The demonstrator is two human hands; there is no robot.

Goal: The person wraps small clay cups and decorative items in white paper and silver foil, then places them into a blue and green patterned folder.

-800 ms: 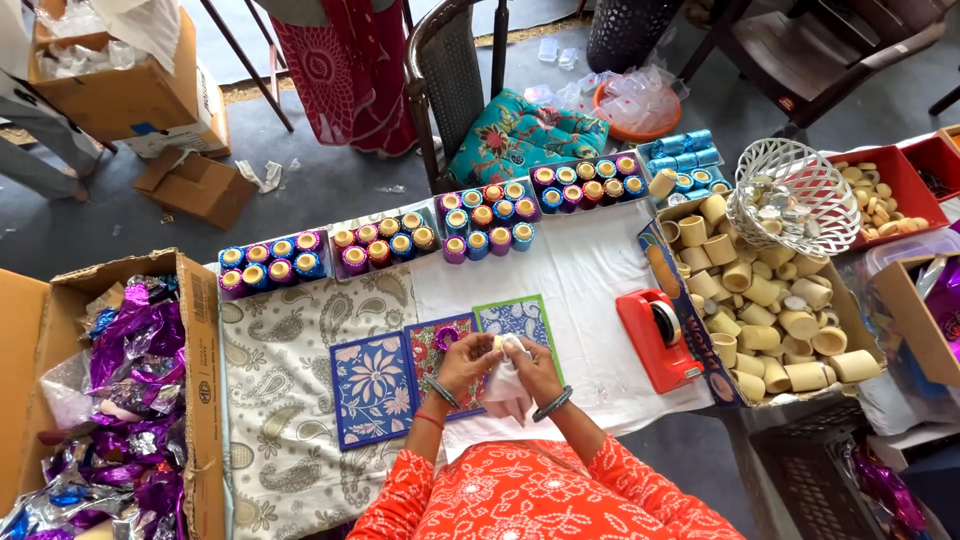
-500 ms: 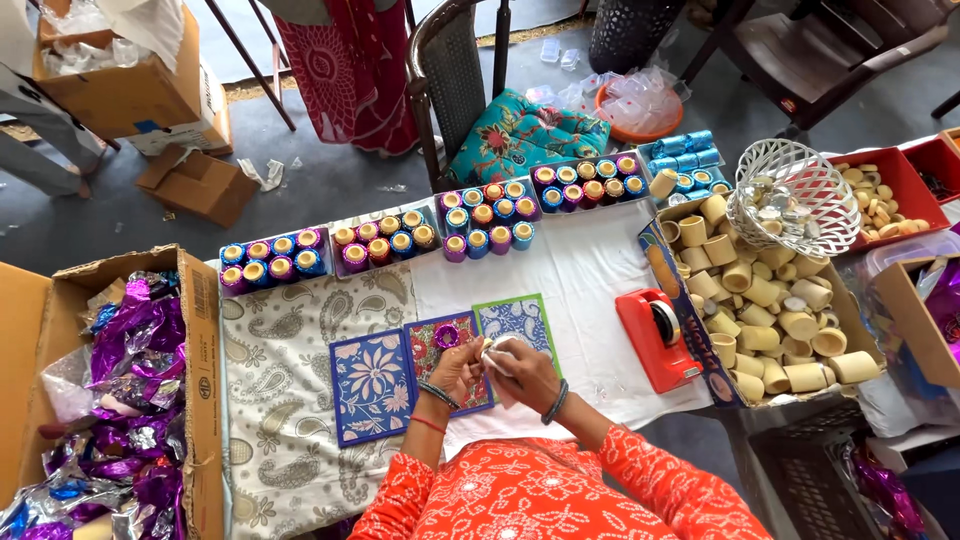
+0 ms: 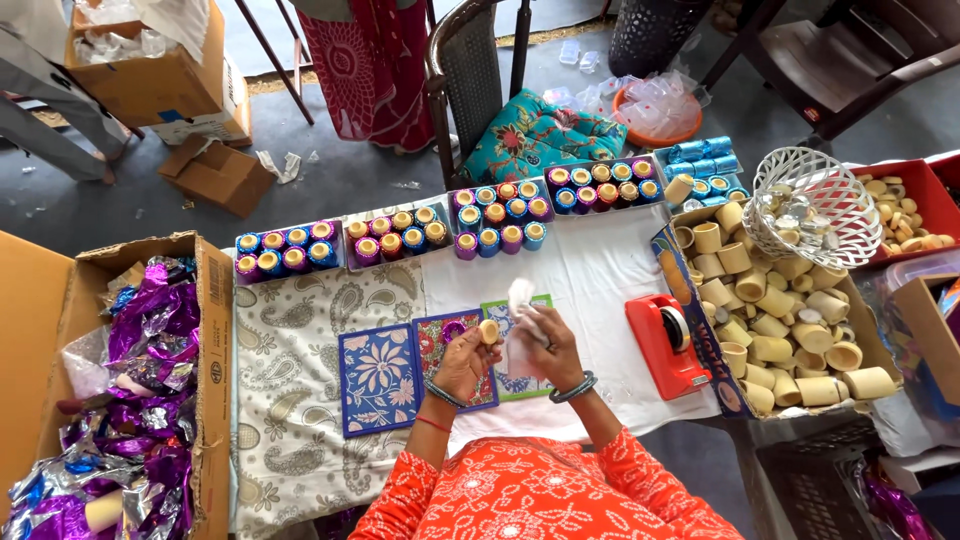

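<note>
A small cream tube (image 3: 489,331) is pinched between the fingertips of the left hand (image 3: 462,362), which is closed on it just above the patterned cards (image 3: 378,378) on the bench (image 3: 600,270). A thin white sheet (image 3: 522,325) is gripped by the right hand (image 3: 550,345), whose fingers are folded around its lower part, so that it stands up just beside the tube. The tube is judged light and fairly stiff, probably cardboard, and likely to dent if squeezed hard; it is best held across its side wall, near one end. The sheet is judged soft, limp and easily creased, so it is better held at an edge. Rows of coloured wrapped tubes (image 3: 497,218) are set at the far side, and a red tape dispenser (image 3: 668,343) lies to the right.
</note>
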